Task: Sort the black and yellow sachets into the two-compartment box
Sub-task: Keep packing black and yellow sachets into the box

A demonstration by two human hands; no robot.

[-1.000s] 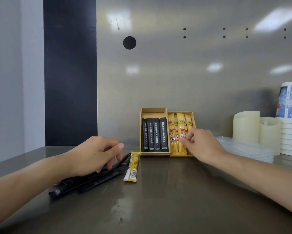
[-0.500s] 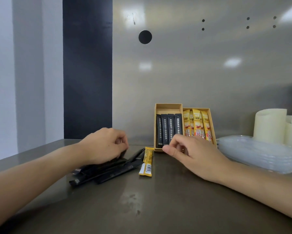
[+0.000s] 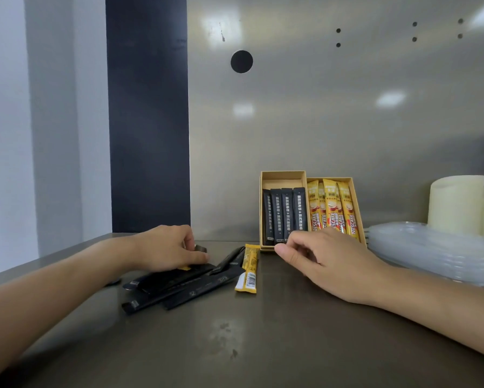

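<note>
While your left hand lay curled over the heap of black sachets on the tabletop, its thumb and fingers pinched the end of one black sachet that poked up past the fingertips. A scrap of yellow showed under that hand, too hidden to tell what it was.

Your right hand hovered low over the tabletop, just in front of the near edge of the box. Its thumb pointed left and its fingers were loosely curled, with nothing visible between them.

A loose yellow sachet lay flat between your two hands, barcode end toward you. Its far end was close to the box's near left corner, and its left edge was beside the heap.

The cardboard box stood at the back against the metal wall, tilted so its inside faced you. In its left compartment four packed black sachets stood side by side, with bare cardboard above them. In its right compartment the packed yellow sachets filled the width, overlapping one another.

To the right of the box sat a stack of clear plastic lids, and behind it pale cream cylinders. The wall had a round dark hole above your left hand.
</note>
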